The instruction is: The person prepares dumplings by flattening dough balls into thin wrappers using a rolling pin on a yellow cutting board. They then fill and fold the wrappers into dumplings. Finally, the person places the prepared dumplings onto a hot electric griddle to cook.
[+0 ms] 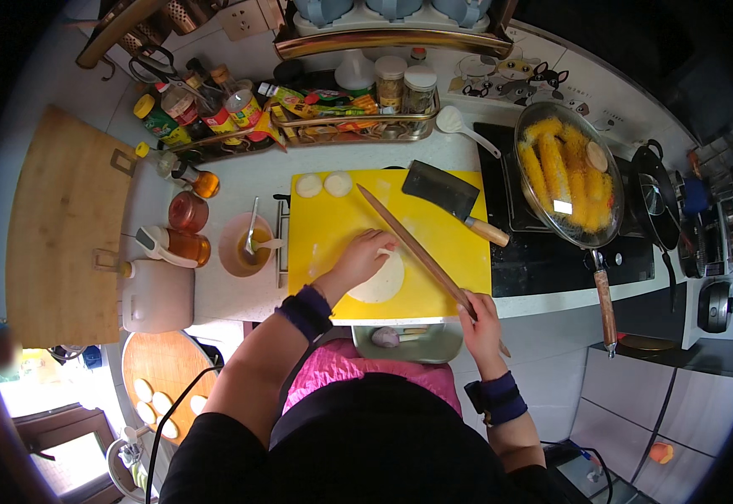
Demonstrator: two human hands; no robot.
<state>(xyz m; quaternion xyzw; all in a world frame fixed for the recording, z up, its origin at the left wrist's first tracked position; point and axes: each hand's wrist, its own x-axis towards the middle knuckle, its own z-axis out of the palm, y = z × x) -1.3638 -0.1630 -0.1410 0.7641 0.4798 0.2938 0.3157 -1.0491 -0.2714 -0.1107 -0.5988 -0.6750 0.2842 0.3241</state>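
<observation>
A flattened round of white dough [380,281] lies on the yellow cutting board [448,277] near its front edge. My left hand [364,255] reaches over it, thumb and fingers closed at its far edge. In my right hand [483,324] is the near end of a tapered wooden rolling pin [413,246], which slants across the board to the far left. The pin passes just right of the dough. Two small dough balls [309,185] [338,184] sit at the board's far left corner. A cleaver [442,190] with a wooden handle lies at the far right.
Left of the board stands a pink bowl [231,255] with a spoon and yellowish liquid. A glass-lidded pan [568,183] of corn sits on the black cooktop [549,277]. Bottles [205,107] line the back. Dough pieces rest on a round wooden board [142,359] at lower left.
</observation>
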